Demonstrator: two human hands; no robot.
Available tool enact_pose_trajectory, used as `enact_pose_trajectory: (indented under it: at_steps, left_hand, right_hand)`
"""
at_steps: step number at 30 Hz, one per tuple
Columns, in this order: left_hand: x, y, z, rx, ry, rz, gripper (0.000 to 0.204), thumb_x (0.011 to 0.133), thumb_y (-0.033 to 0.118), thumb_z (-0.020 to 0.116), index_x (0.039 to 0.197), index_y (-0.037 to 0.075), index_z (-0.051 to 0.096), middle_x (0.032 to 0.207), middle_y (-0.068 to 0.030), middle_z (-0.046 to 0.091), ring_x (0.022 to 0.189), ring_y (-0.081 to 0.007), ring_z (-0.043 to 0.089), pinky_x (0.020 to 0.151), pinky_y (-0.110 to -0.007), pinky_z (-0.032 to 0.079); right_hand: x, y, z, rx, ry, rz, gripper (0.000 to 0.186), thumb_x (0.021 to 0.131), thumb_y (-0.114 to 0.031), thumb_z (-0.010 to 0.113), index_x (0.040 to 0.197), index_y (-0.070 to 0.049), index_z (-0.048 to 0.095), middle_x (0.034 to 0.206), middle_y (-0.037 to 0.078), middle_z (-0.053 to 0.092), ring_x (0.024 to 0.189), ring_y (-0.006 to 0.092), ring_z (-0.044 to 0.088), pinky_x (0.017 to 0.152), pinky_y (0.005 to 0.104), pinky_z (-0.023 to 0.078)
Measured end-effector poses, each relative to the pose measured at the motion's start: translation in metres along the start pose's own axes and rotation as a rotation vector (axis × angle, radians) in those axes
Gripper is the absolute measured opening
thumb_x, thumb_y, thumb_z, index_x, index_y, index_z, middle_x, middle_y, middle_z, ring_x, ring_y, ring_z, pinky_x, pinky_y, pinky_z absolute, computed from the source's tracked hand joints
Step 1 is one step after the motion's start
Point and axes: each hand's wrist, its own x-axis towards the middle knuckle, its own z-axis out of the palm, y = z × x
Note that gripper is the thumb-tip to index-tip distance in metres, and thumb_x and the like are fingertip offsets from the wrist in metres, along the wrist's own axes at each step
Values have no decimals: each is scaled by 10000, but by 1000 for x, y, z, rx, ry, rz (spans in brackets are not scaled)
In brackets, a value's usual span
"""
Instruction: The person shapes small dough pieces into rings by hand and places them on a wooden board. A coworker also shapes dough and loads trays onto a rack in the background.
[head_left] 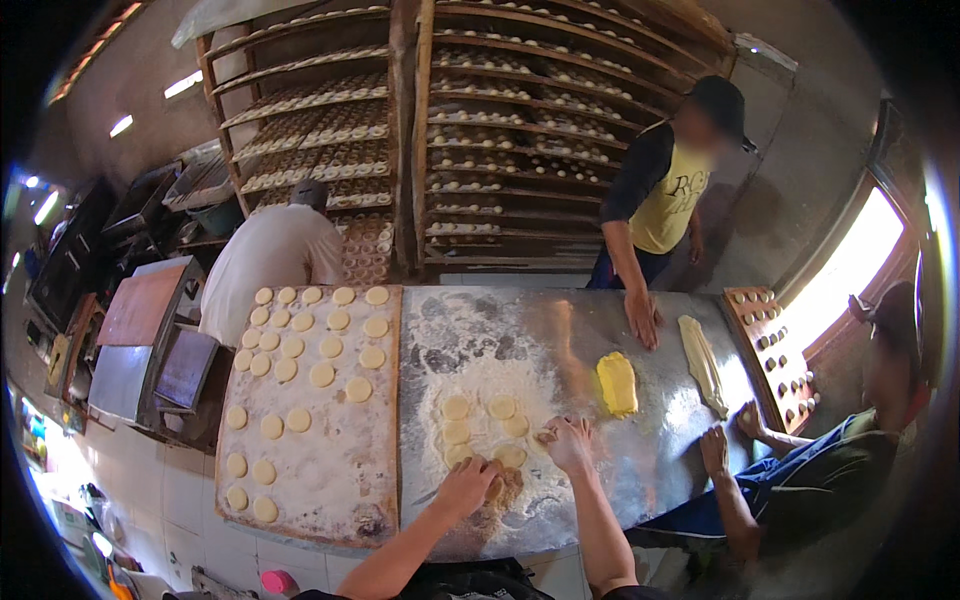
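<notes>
1. On the floured metal table [600, 320], seen from the head camera, our left hand [466, 487] rests with fingers curled down over a browner dough piece [497, 490] at the near edge of the flour patch; whether the fingers pinch it or only press it we cannot tell. Our right hand [568, 443] lies just beside, fingers loosely bent and spread, tips touching the flour next to a flattened dough round [512, 455]; it appears to grip nothing.

2. In the same view, a small cluster of pale dough rounds [457, 408] lies on the flour directly ahead of both hands, so these are shaped but not yet moved off the table.

3. To our left the floured wooden board [330, 480] carries many finished rounds [322, 375], tightly packed at its far end and sparse along its left edge nearer us; much of the near half is bare flour. We judge the board roughly half filled, with room left.

4. Further right, a yellow block of butter or margarine [617, 383] and a long strip of dough [703, 362] lie unworked, so material remains.

5. Other people work around the table: one presses a hand [643, 320] on the far side, another sits at our right with a hand [714, 450] on the table. Racks [520, 130] behind hold many filled trays.
</notes>
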Motion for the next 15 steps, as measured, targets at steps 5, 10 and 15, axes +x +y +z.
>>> enact_pose_trajectory:
  at_steps: [5,10,15]
  left_hand:
    - [4,22,20,-86,198,-213,313,914,186,679,1182,52,590,977,-194,660,982,-351,665,829,-444,547]
    - [30,50,23,-496,179,-514,374,963,199,684,1257,-15,597,959,-151,722,827,-272,732,737,-360,580]
    - [20,69,-12,-883,243,-529,321,970,209,703,1185,-26,664,1019,-96,746,895,-141,712,776,-282,566]
  right_hand:
    - [3,-5,-8,256,-234,-7,287,827,-242,751,1010,-50,642,885,120,660,867,320,641,813,460,515]
    - [-1,-21,-44,975,-550,297,266,881,-112,767,1030,-55,554,877,39,604,834,104,573,735,284,506]
    - [-14,-46,-69,1355,-534,174,419,857,-11,767,1156,-49,475,950,56,619,856,121,618,734,284,520]
